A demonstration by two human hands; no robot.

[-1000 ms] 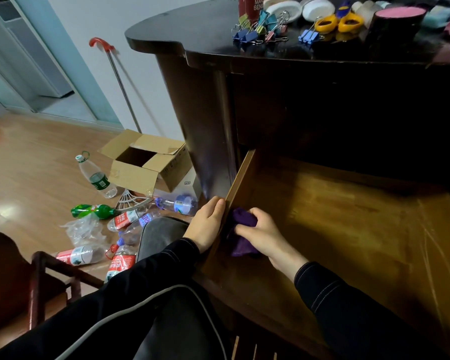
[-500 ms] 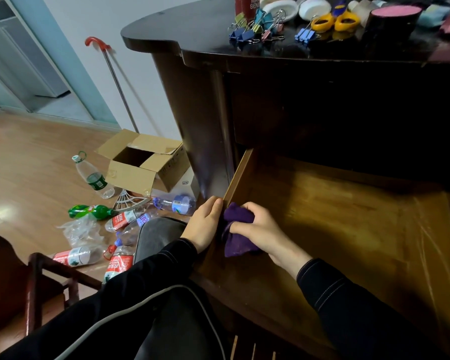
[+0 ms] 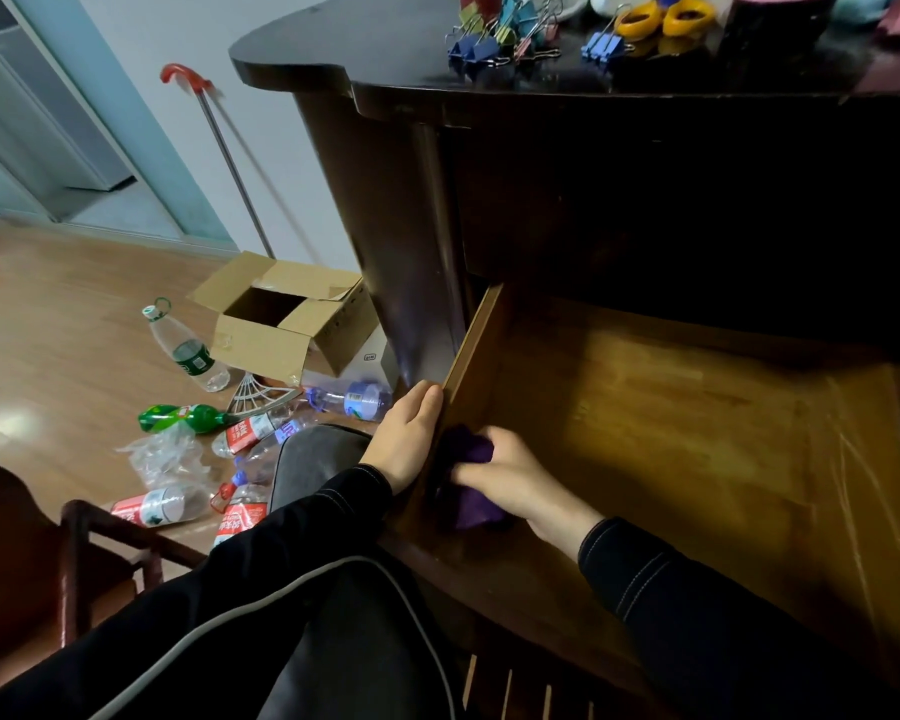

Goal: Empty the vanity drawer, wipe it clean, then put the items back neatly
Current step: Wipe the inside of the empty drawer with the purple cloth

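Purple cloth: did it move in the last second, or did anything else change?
The right hand, gripping the purple cloth, rubbed it slightly toward the front of the drawer along the left wall. The left hand stayed resting on that wall's rim; drawer stayed open.

right hand (image 3: 510, 480) grips purple cloth (image 3: 468, 504) | left hand (image 3: 409, 433) on drawer (image 3: 697, 407) wall

Purple cloth (image 3: 471, 472), honey-brown wooden drawer (image 3: 671, 423), dark brown vanity (image 3: 385, 210), blue binder clips (image 3: 476, 46).

The right hand (image 3: 513, 480) half hides the purple cloth (image 3: 471, 505); probable scissors (image 3: 663, 17) cropped above.
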